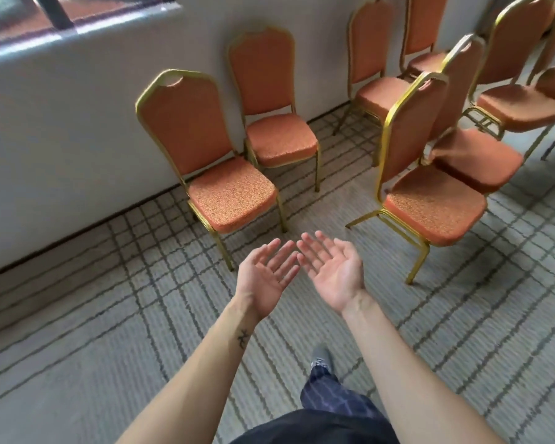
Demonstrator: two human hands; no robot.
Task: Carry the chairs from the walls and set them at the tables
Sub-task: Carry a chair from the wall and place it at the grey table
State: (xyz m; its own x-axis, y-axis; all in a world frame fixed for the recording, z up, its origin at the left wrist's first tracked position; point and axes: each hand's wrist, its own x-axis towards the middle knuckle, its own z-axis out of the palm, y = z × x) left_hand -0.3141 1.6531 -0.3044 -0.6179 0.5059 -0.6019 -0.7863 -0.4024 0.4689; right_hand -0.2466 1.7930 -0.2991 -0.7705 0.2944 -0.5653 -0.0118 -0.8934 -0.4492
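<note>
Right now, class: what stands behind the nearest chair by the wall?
A plain white wall stands behind that chair. Its backrest and seat cover the stretch of wall and floor edge directly behind it.

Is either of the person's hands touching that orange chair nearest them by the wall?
Apart. The head view shows the left hand and right hand open, palms up, holding nothing, with carpet visible between their fingertips and the chair.
</note>
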